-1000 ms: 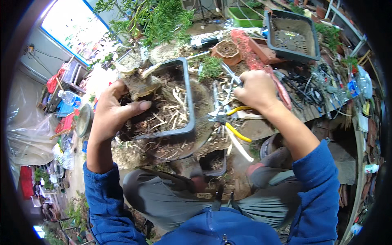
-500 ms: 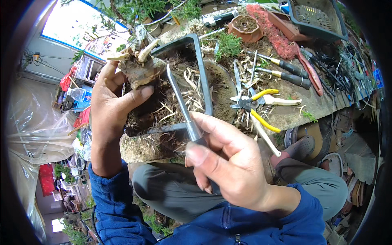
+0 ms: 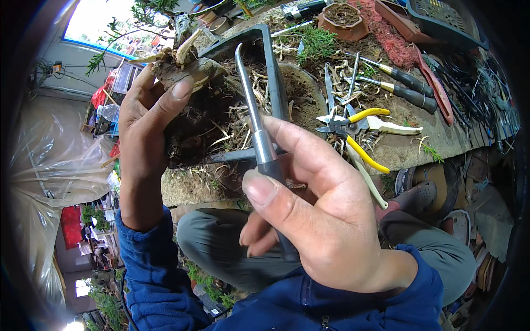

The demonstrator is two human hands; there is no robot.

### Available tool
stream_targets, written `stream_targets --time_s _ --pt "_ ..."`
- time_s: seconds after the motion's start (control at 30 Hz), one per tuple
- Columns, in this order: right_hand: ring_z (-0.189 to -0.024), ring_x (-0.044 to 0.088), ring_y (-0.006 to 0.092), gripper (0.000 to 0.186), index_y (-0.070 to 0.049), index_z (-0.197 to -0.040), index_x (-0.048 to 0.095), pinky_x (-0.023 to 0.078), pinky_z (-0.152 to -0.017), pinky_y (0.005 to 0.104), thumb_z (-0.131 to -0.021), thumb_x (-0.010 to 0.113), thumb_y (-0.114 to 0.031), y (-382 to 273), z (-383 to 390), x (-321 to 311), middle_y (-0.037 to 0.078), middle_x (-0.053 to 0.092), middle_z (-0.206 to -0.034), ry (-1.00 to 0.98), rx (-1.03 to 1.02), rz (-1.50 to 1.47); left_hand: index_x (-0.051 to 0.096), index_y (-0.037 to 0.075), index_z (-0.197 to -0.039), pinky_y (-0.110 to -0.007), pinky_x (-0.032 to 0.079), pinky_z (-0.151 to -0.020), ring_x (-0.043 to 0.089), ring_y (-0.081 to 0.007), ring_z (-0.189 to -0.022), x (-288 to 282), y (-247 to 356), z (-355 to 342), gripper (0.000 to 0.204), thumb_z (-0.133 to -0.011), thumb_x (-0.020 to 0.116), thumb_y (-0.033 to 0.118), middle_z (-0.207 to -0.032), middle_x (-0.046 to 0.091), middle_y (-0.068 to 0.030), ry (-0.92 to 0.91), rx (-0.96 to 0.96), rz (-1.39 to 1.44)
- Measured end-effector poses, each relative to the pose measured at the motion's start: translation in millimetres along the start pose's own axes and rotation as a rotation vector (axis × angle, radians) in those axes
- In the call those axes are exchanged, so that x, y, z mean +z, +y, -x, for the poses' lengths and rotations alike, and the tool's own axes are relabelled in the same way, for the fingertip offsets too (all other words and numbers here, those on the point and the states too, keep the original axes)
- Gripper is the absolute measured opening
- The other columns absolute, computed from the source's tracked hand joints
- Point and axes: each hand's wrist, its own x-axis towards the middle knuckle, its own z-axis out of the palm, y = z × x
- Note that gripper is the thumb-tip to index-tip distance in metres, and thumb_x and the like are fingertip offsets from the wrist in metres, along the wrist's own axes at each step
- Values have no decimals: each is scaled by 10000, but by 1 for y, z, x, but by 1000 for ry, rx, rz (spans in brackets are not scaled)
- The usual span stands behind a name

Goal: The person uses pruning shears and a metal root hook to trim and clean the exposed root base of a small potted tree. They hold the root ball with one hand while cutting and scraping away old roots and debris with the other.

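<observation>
The left hand curls around a small tree's root ball, thumb pressed onto the stubby trunk, holding it tilted over a grey rectangular pot. The right hand pinches a metal root hook between thumb and fingers, its curved tip over the exposed roots. Further right, yellow-handled shears and dark-handled tools lie on the soil-strewn table. The hook could tear fine roots if dragged hard, or slip toward the gripping thumb. No packages, labels or signs are clearly readable here.
</observation>
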Motion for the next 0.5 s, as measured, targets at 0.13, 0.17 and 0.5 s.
stream_targets --time_s 0.13,0.17,0.5 --pt "-657 642 145 626 43 -1572 325 508 -570 238 -1045 590 -168 -10 -1 -8 141 660 -981 -22 143 8 598 -49 -1333 -257 481 -920 643 -126 -1026 -3 -1 0 513 -931 754 229 -1178 714 -97 -22 6 -41" --pt "-669 645 147 630 44 -1574 320 502 -565 238 -1044 587 -169 -9 -2 -8 145 663 -984 -19 147 32 601 -48 -1328 -256 477 -920 640 -124 -1024 -4 -1 0 508 -932 753 232 -1174 714 -95 -18 -8 -41" --pt "-609 547 63 622 49 -1539 383 435 -539 206 -994 657 -68 14 -4 2 55 652 -898 45 -38 78 535 -27 -1389 -295 505 -971 645 -165 -1098 0 0 0 539 -965 705 258 -1231 683 -116 -31 -58 42"
